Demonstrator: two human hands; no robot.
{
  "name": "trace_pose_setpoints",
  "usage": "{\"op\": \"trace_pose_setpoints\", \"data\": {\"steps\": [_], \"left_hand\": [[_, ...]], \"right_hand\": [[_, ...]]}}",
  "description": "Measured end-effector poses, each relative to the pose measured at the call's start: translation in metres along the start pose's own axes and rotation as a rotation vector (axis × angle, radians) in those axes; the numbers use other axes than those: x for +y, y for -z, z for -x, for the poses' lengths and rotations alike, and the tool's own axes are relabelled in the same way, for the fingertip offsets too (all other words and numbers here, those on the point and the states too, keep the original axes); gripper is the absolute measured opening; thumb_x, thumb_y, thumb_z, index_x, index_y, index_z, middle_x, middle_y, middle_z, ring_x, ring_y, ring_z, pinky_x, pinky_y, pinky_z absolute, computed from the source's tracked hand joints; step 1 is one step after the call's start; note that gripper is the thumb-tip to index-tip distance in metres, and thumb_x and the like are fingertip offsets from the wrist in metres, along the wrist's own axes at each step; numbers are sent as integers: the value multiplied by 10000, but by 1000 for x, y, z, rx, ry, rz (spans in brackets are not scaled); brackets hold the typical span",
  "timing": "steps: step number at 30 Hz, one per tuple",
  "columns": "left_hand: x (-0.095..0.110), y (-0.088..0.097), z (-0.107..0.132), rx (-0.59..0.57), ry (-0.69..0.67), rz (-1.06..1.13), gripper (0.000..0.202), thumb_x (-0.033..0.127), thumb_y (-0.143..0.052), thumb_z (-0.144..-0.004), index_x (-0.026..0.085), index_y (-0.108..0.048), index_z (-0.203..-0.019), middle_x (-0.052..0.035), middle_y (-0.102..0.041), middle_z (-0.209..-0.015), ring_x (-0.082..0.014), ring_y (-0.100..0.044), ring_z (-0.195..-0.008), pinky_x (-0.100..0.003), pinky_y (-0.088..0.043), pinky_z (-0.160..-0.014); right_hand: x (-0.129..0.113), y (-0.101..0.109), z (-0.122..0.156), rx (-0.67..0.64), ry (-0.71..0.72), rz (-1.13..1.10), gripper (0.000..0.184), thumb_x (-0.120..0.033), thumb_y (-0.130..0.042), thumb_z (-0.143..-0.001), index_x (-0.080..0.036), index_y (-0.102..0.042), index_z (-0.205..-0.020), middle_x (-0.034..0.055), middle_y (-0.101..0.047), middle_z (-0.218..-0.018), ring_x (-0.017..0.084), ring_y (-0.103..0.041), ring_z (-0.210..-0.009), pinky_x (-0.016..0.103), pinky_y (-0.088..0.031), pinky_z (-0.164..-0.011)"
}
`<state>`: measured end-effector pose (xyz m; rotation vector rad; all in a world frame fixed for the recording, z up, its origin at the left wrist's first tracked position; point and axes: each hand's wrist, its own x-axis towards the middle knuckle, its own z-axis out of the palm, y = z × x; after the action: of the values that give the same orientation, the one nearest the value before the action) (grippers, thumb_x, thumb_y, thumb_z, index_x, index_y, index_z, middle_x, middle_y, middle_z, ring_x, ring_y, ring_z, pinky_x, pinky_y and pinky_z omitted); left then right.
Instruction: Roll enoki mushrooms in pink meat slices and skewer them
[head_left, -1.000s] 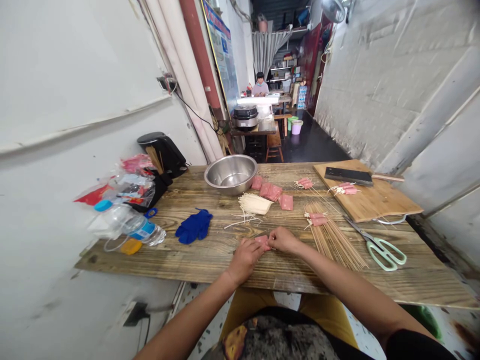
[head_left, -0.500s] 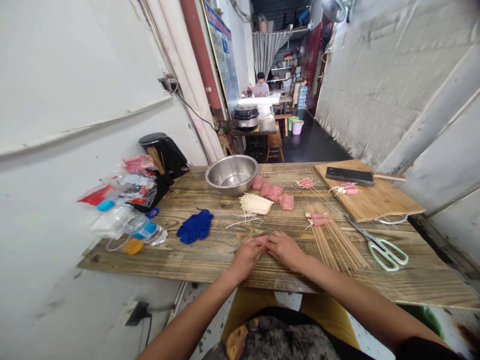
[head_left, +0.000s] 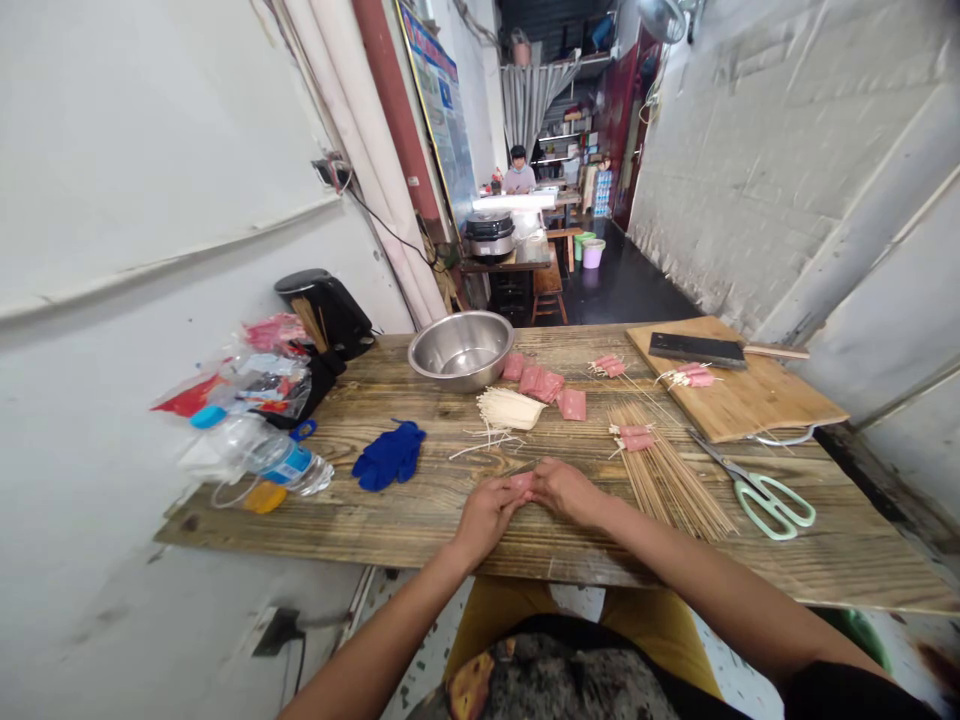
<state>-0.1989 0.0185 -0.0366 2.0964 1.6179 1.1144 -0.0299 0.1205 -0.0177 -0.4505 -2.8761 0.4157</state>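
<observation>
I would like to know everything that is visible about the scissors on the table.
The scissors have two pale green looped handles and greyish, metal-looking blades. They lie on the wooden table, right of the loose skewers, blades pointing away towards the cutting board, handles towards the table's near edge. Nobody touches them. Whether the tip meets the board is unclear.

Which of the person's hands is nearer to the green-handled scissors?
Right. The right hand is left of the green-handled scissors, across the wooden skewers; the left hand is farther left, past the right.
</observation>
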Motion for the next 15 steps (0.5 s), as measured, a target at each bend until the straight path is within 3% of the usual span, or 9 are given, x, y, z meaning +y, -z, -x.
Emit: {"op": "trace_pose_setpoints", "data": {"steps": [5, 12, 15], "left_hand": [[4, 4, -3, -17, 102, 69, 241, 389, -570, -886, 242, -761, -882, -49, -724, -888, -179, -647, -814, -300, -520, -758], [6, 18, -24, -234, 136, -15, 305, 427, -588, -865, 200, -751, -741, -28, -691, -683, -168, -601, -650, -264, -447, -614], [10, 18, -26, -261, 120, -141, 291, 392, -590, -869, 191, -741, -722, -45, -682, -717, -183, -593, -692, -283, -427, -646]], "right_hand": [[6, 6, -5, -58, -15, -115, 233, -299, -590, -882, -135, -714, -771, 62, -640, -749, 144, -522, -705, 242, -374, -689], [11, 10, -7, -51, -96, -286, 151, -267, -669, -820, -137, -743, -801, 54, -673, -766, 148, -575, -742, 217, -392, -687], [15, 10, -11, -79, -125, -343, 176, -313, -683, -806, -153, -756, -800, 42, -680, -741, 139, -576, -701, 206, -381, -647]]}}
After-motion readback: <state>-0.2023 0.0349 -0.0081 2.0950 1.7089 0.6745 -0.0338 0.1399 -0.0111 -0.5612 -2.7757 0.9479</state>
